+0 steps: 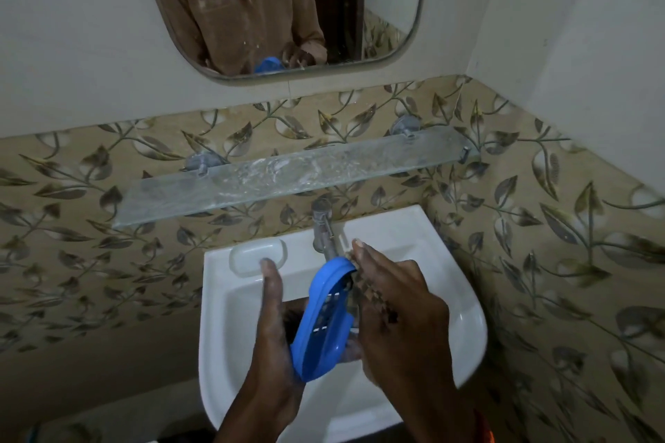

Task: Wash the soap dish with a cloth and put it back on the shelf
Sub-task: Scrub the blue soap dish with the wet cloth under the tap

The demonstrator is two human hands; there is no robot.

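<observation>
While the left hand (273, 345) holds the blue soap dish (325, 316) tilted on edge over the middle of the white sink (464, 327), fingers wrapped behind it and thumb straight, the right hand (399, 313) presses a dark, wet cloth (354, 284) against the dish's upper rim, just below the tap (324, 230). Above the sink's back edge hangs the glass shelf (288, 176), smeared with residue.

blue soap dish (324, 320), both hands, over sink (464, 316)
</observation>
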